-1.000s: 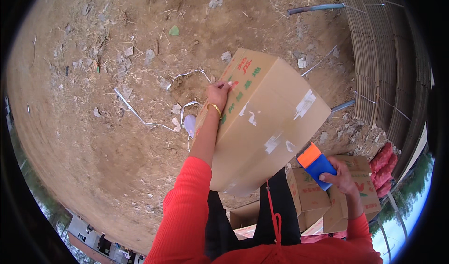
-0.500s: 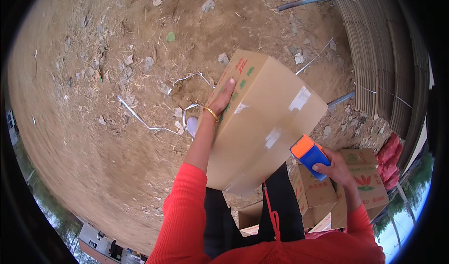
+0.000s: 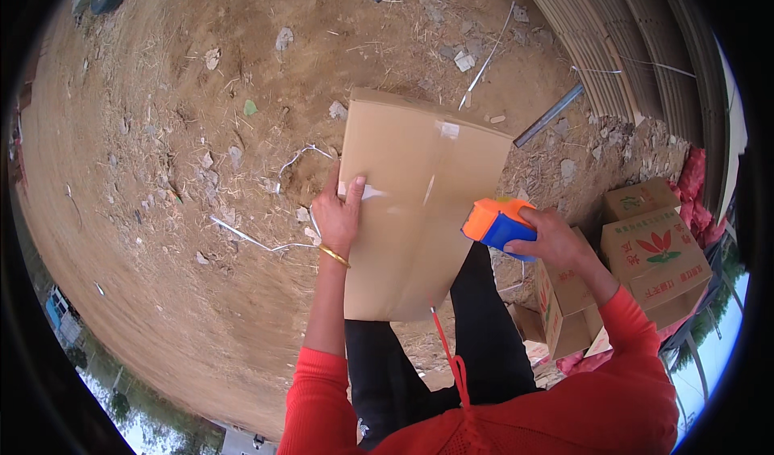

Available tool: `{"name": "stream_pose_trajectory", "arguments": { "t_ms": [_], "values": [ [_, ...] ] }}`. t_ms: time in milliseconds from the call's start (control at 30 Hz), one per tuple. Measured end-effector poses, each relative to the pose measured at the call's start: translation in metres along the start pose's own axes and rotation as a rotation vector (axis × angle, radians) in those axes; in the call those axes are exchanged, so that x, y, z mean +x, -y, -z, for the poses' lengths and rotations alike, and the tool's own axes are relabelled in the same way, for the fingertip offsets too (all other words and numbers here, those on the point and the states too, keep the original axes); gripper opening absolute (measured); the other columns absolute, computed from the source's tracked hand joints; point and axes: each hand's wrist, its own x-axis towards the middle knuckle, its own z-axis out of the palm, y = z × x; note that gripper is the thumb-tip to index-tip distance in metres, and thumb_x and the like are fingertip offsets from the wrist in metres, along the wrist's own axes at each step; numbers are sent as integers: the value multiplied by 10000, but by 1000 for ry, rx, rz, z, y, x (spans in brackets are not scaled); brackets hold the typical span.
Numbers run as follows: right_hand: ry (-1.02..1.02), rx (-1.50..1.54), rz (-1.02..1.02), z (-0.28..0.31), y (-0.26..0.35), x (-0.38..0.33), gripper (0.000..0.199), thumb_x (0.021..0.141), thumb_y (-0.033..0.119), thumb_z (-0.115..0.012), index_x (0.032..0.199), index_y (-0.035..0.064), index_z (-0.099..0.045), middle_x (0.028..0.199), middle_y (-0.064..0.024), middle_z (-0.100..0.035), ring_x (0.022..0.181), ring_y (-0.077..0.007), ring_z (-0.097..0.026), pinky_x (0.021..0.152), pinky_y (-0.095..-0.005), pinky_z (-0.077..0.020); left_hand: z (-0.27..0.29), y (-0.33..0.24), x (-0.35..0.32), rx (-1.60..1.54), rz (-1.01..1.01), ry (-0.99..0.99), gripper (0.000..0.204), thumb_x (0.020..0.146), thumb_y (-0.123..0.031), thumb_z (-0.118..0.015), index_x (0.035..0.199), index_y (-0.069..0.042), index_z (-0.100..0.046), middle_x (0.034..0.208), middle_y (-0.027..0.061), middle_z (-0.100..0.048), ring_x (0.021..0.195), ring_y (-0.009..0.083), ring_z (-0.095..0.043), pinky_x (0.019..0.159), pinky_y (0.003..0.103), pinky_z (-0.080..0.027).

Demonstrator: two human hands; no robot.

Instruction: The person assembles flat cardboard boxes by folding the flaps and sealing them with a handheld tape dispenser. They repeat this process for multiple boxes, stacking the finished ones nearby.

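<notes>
A plain brown cardboard box (image 3: 415,205), flat-sided with clear tape strips along its seam, is sitting upright against the person's black-trousered legs (image 3: 403,358). The left hand (image 3: 337,217), wearing a thin gold bangle, is pressing on the box's left edge, fingers wrapping round it and thumb lying flat on the face. Just right of the box, the right hand (image 3: 556,241) is gripping an orange and blue tape dispenser (image 3: 498,225) with closed fingers, touching the box's right edge. Further right of the box, printed cartons (image 3: 653,249) are standing stacked. Left of the box, dry, stony dirt ground (image 3: 161,173) is lying littered with white straps (image 3: 266,241).
</notes>
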Motion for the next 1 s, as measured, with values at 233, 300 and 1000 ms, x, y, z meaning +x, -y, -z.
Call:
{"name": "stream_pose_trajectory", "arguments": {
  "t_ms": [233, 300, 1000],
  "values": [
    [18, 111, 39, -9, -124, 12, 526, 716, 435, -744, 944, -5, -569, 800, -208, -607, 743, -362, -614, 705, -411, -487, -1, 5, 0, 255, -81, -152, 461, 881, -411, -607, 1082, 3, -634, 714, 214, -647, 669, 378, -649, 588, 434, -488],
    [50, 106, 110, -19, -149, 30, 523, 731, 447, -727, 919, -18, -580, 777, -202, -590, 731, -347, -601, 697, -407, -475, 0, -5, -3, 310, -14, -125, 444, 906, -367, -578, 1084, 38, -611, 656, 181, -616, 522, 305, -562, 522, 385, -440],
    [-32, 206, 189, -123, -205, 183, 682, 722, 624, -638, 977, -8, -659, 813, -209, -633, 823, -362, -621, 743, -425, -467, 3, 13, -5, 355, 25, -280, 684, 955, -517, -395, 814, 131, -562, 604, 168, -531, 565, 230, -469, 538, 416, -403]
  ]
}}
